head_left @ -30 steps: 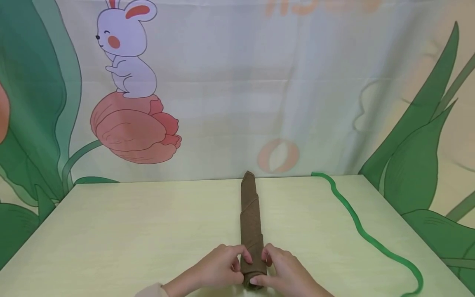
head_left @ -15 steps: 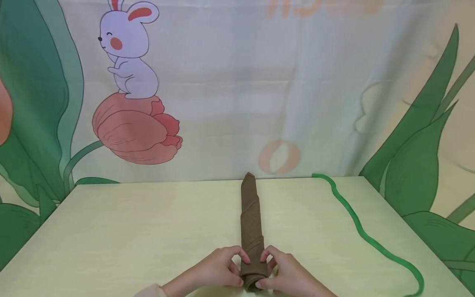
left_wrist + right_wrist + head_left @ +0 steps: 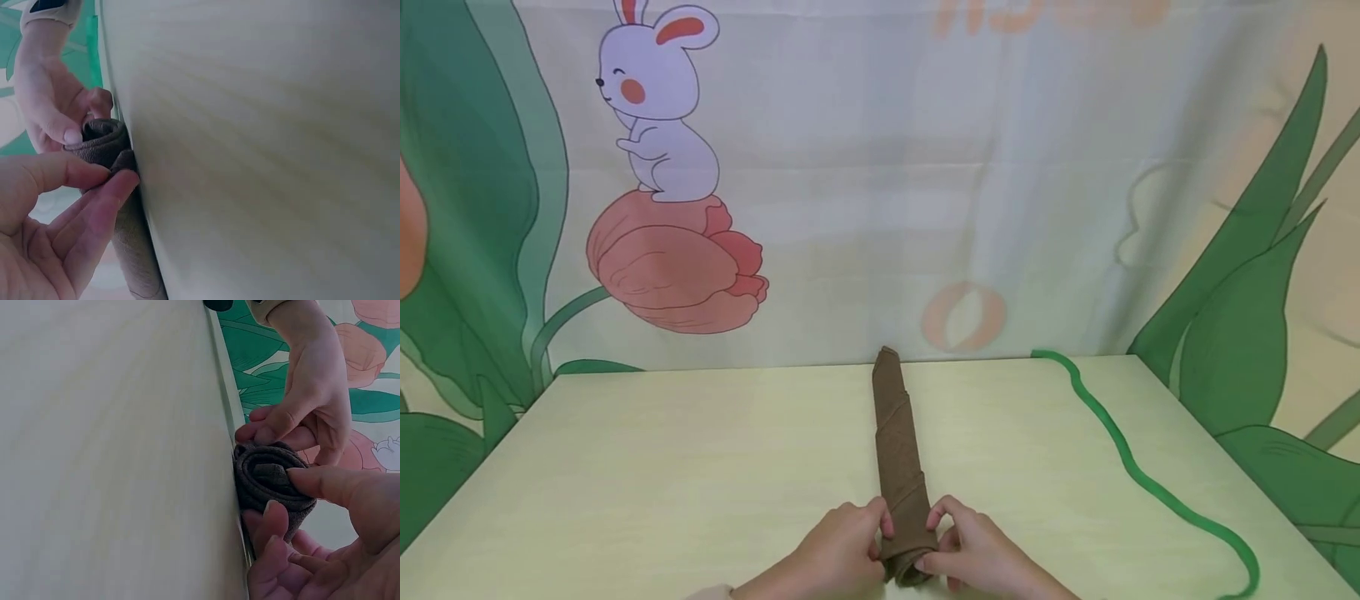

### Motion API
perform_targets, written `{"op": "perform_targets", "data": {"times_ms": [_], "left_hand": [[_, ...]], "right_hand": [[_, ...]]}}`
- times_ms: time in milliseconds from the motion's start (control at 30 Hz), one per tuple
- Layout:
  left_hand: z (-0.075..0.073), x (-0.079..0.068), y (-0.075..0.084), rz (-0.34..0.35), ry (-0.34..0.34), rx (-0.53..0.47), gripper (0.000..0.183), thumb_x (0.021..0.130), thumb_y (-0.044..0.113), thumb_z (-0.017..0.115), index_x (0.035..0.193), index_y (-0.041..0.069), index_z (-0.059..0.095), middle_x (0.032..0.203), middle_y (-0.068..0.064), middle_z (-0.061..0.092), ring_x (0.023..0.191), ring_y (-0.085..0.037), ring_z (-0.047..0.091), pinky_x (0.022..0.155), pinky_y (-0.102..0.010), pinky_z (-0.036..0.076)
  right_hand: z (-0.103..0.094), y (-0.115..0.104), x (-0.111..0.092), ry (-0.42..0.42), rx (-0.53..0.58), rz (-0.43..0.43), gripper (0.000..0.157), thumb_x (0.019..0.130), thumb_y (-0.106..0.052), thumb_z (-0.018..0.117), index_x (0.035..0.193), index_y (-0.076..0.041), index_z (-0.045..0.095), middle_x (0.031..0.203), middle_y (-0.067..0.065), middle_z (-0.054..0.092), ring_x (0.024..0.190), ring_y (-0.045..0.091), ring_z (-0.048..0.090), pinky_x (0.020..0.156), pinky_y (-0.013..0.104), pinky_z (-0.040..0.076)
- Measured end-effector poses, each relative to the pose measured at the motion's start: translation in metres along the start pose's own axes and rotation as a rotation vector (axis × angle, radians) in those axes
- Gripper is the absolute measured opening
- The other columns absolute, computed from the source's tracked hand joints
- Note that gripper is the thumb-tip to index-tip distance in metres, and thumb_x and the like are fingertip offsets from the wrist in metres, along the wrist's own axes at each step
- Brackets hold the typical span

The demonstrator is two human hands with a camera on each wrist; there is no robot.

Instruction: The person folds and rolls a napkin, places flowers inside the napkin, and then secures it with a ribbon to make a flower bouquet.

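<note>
A brown cloth [image 3: 897, 442], rolled into a long tube, lies on the pale table and points away from me toward the back edge. Its near end shows coiled layers. At the left side of that end, my left hand [image 3: 842, 546] pinches a small loose flap of the cloth between thumb and fingertips, plainest in the left wrist view. My right hand [image 3: 973, 546] grips the other side of the same end. In the right wrist view its thumb presses into the coil [image 3: 269, 478] while the fingers curl under the outside.
A wavy green strip [image 3: 1120, 442] runs along the right part of the table [image 3: 662, 467]. Behind the table's back edge hangs a printed curtain [image 3: 850, 183] with a rabbit, a tulip and leaves.
The cloth roll's far end has swung slightly left, so the roll now slants. My left hand has closed in on the near end's left side; the right hand stays about where it was.
</note>
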State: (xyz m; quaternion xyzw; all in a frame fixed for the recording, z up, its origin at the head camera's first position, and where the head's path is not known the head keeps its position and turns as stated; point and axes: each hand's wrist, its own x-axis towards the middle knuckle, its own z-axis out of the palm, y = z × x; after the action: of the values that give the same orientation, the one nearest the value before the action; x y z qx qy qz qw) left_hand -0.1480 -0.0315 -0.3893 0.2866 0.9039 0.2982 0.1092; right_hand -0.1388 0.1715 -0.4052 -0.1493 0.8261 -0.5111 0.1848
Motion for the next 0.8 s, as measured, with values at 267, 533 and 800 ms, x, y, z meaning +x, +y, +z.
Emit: {"op": "perform_targets", "data": {"times_ms": [267,533,800], "left_hand": [[0.0037,0.0009,0.0018,-0.034,0.053,-0.105,0.024,0.068,-0.004,0.068,0.083,0.007,0.053,0.056,0.008,0.052,0.049,-0.002,0.045,0.051,-0.019,0.040],[0.0064,0.0012,-0.0017,-0.001,0.101,-0.108,0.023,0.064,-0.005,0.067,0.074,0.008,0.051,0.057,0.008,0.052,0.051,0.000,0.045,0.051,-0.018,0.040],[0.0053,0.0018,-0.0072,-0.230,-0.100,-0.591,0.026,0.076,-0.001,0.059,0.099,-0.003,0.046,0.073,-0.008,0.065,0.063,-0.019,0.062,0.059,-0.029,0.052]], "right_hand": [[-0.0011,0.0017,-0.0013,-0.019,0.163,0.010,0.030,0.080,-0.008,0.065,0.099,-0.004,0.043,0.055,0.001,0.052,0.044,0.011,0.048,0.047,0.022,0.040],[-0.0024,-0.0009,-0.0011,-0.029,0.355,0.094,0.031,0.077,-0.005,0.063,0.100,-0.005,0.042,0.057,-0.001,0.052,0.043,0.007,0.048,0.045,0.020,0.042],[-0.0038,0.0023,-0.0008,-0.047,0.354,0.091,0.030,0.079,-0.003,0.063,0.099,-0.007,0.041,0.059,-0.001,0.052,0.044,0.007,0.048,0.046,0.020,0.043]]}}
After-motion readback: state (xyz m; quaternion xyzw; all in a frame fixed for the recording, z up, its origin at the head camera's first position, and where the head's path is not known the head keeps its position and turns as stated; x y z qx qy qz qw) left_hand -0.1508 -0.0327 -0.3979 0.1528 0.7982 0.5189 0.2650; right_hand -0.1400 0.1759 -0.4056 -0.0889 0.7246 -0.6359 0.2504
